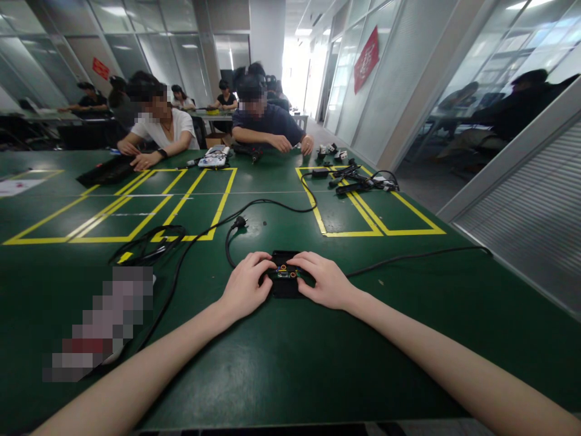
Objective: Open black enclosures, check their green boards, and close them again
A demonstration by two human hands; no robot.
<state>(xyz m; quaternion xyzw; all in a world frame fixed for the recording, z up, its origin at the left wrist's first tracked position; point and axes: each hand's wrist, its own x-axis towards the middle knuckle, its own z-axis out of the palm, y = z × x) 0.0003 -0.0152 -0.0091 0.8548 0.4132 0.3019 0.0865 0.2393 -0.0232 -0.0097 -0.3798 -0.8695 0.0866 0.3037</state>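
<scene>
Both hands are right in at the middle of the bench (254, 375), working over a small circuit board (285, 274), and there it sits, between the fingertips, over an opened black casing (287, 292) whose dark surfaces show behind and in front of it. Two copper-coloured rings catch the eye on top of the board. The left hand (247, 284) comes in at one end, fingers half curled, thumb and forefinger parted; the right hand (324, 280) mirrors it at the other end, forefinger reaching to the far edge, thumb nearer the body. Are they pinching or merely steadying? From this angle I cannot tell. A black plug (240, 222) lies just beyond the left hand, its cord curving back behind that hand, while a black cable (422, 253) runs from beside the right hand toward the bench's right edge. Over on the left, a coiled cord (154, 242) with a yellow tag lies near a pixelated object too obscured to name. Farther out, yellow tape (351, 234) marks boxes on the green surface, with a heap of black adapters (358, 181) on the right, and across the bench two co-workers bend over their own pieces.
</scene>
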